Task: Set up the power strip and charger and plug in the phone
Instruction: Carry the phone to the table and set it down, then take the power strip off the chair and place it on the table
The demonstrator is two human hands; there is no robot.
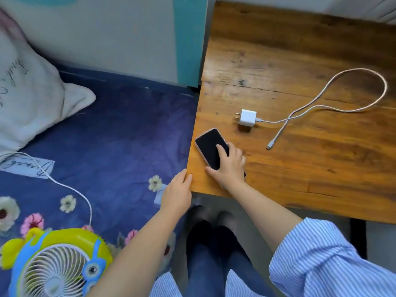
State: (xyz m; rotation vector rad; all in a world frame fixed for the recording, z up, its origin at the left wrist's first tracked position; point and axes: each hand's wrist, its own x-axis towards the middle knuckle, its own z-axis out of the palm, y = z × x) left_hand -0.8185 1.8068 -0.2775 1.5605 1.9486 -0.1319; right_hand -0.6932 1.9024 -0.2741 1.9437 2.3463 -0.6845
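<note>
Right hand (pixel 230 166) laid over the near end of the phone (pixel 211 147), fingers curled round its edges — holding it flat on the worktop (pixel 321 168), close to the left front corner. Screen up and dark. Long side of the phone running from the hand up and to the left, far end aimed at the worktop's left edge beside the bed (pixel 117 129).

Left hand (pixel 177 192) open and flat, holding nothing, fingertips resting at the worktop's corner edge, just beside the phone hand.

Charger (pixel 248 118) lying just past the phone, up and a little to the right, not touching it. Metal prongs pointing left, cable (pixel 342 91) leaving from its right side. Loops far off to the right, then comes back — loose plug end (pixel 270 145) lying right of the phone, tip aimed down and to the left, roughly toward the right hand.

Right hand nearer to both charger and plug end. Probably needs a turn of the phone, since its port end looks hidden under the hand. No power strip anywhere in view, so nothing plugged in yet.
</note>
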